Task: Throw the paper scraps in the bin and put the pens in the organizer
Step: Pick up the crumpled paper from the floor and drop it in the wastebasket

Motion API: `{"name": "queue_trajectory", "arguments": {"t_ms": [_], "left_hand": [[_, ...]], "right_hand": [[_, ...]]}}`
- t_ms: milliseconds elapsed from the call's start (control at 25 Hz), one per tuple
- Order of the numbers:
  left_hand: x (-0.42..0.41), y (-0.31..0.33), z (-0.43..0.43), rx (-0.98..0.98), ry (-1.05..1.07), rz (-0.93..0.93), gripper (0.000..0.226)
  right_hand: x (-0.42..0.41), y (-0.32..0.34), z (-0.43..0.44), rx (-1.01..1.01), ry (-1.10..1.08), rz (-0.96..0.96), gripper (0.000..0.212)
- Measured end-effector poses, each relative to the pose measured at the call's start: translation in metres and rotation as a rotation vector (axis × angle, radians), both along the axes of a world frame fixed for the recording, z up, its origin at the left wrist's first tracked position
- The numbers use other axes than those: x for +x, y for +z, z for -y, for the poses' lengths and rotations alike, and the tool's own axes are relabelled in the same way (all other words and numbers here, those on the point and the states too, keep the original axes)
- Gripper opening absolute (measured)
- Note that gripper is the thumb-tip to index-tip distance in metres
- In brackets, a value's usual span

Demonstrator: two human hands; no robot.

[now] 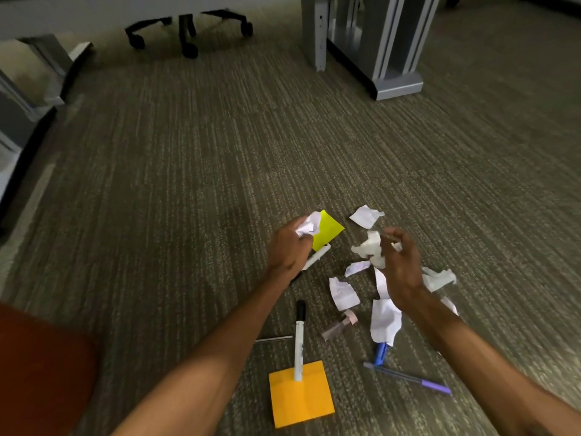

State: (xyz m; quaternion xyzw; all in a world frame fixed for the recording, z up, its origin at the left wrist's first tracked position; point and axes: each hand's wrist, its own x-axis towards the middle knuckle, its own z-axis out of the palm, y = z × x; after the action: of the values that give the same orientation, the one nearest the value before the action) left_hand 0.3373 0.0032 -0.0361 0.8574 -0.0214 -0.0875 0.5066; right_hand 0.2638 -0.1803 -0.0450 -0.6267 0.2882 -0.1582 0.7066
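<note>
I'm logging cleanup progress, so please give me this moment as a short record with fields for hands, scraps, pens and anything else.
left hand: grips a crumpled white paper scrap
right hand: fingers curled over the scattered white paper scraps; unclear whether it holds one
pens on grey carpet: white marker with black cap, its end on the orange sticky-note pad; second white marker, partly under the left hand; purple pen
other: yellow-green sticky note beside the left hand
bin, organizer: not in view

Office, striped carpet [220,152], rolling chair base [188,26], grey desk legs [393,51]
</note>
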Motion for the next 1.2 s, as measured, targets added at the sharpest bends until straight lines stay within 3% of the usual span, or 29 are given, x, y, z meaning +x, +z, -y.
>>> {"name": "queue_trajectory", "arguments": {"t_ms": [40,160,240,360,400,480,600,720,920,1200], "left_hand": [[-0.008,-0.001,0.001,-0.023,0.007,-0.033,0.020],[-0.025,-0.005,0.008,-0.163,0.046,-0.175,0.042],[-0.035,-0.007,0.010,-0.078,0.063,-0.172,0.053],[-0.043,-0.011,0.011,0.190,0.042,-0.205,0.063],[-0.045,-0.012,0.012,0.232,0.009,-0.225,0.054],[-0.050,-0.011,0.015,0.140,-0.017,-0.283,0.036],[-0.055,-0.011,0.023,-0.029,0.066,-0.330,0.040],[-0.056,-0.020,0.028,0.171,-0.060,-0.222,0.048],[-0.066,-0.035,0.042,0.404,-0.019,-0.273,0.073],[-0.065,-0.042,0.049,0.462,-0.123,-0.171,0.041]], "right_hand": [[-0.002,-0.001,0.002,-0.065,0.005,-0.030,0.017],[-0.007,-0.002,0.008,-0.084,0.057,-0.117,0.030],[-0.010,0.002,0.012,-0.053,0.087,-0.197,0.042],[-0.014,-0.003,0.016,-0.059,0.135,-0.172,0.030],[-0.015,-0.005,0.016,-0.135,0.163,-0.156,0.029],[-0.015,-0.004,0.015,-0.353,0.262,-0.150,0.020],[-0.006,-0.003,0.015,-0.764,0.495,-0.187,0.024],[0.004,-0.010,0.016,-1.121,0.661,-0.164,0.032],[0.016,-0.029,0.020,-1.433,0.841,-0.332,0.033],[0.018,-0.032,0.020,-1.539,0.930,-0.296,0.024]]}}
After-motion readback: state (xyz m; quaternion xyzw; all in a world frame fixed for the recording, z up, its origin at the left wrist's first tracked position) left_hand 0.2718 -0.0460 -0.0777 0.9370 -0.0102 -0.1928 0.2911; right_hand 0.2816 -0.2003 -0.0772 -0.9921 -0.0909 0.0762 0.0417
